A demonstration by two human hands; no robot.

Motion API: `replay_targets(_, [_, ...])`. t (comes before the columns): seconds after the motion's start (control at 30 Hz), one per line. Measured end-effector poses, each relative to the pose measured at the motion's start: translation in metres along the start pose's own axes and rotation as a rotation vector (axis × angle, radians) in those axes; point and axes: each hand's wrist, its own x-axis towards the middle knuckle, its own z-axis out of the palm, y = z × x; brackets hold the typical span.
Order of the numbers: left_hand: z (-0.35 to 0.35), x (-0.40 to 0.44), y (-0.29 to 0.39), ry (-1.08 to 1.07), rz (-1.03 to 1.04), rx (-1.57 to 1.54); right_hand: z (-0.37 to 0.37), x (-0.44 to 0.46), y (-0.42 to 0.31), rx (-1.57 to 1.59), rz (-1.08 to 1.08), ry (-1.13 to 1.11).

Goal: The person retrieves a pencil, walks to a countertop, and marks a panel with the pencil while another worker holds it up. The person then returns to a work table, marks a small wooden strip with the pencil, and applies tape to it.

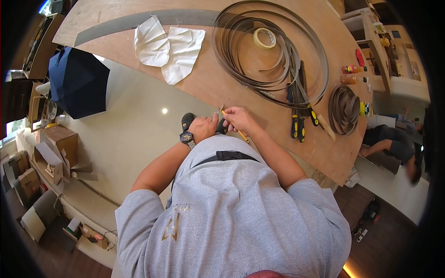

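Observation:
A yellow pencil (243,137) is gripped in my right hand (238,119), slanting, with its upper end by the board's near edge. My left hand (204,127), with a dark watch (187,137) at the wrist, is close beside it. The left fingers are closed near the pencil's upper end; what they hold, if anything, is too small to make out. Both hands are in front of my belly, at the edge of the wooden board (259,109). Beyond them on the board lie coiled dark strips (222,60) and a roll of masking tape (264,38).
Yellow-and-black-handled tools (301,129), a brush (324,127), a smaller strip coil (344,110) and bottles (354,79) are at right. White crumpled sheets (183,53) lie at left. A dark umbrella (79,83) and boxes (58,141) stand on the floor. Another person (394,143) bends at far right.

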Motion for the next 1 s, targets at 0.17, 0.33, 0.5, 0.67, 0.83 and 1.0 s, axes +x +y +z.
replay_targets(0.17, [0.0013,-0.0005,-0.0001,-0.001,0.011,-0.007,-0.0003,-0.001,-0.0009,-0.02,-0.009,0.0])
replay_targets(0.33, [0.0,0.0012,-0.0003,0.003,0.005,0.008,0.0002,0.0002,0.0011,-0.051,-0.03,0.009])
replay_targets(0.5, [0.0029,0.0008,-0.0022,-0.009,0.018,-0.003,0.0001,-0.0008,0.0003,-0.079,-0.044,0.017])
replay_targets(0.67, [0.0034,0.001,-0.002,0.008,0.002,0.0,0.0,0.0002,0.0007,-0.119,-0.058,0.02])
replay_targets(0.83, [0.0006,0.0002,-0.0011,-0.016,0.003,-0.003,0.0,-0.0003,0.0,-0.118,-0.053,0.022])
replay_targets(1.0, [-0.0012,0.0001,0.0014,-0.015,-0.004,0.009,-0.0001,0.0003,0.0003,-0.132,-0.051,0.036])
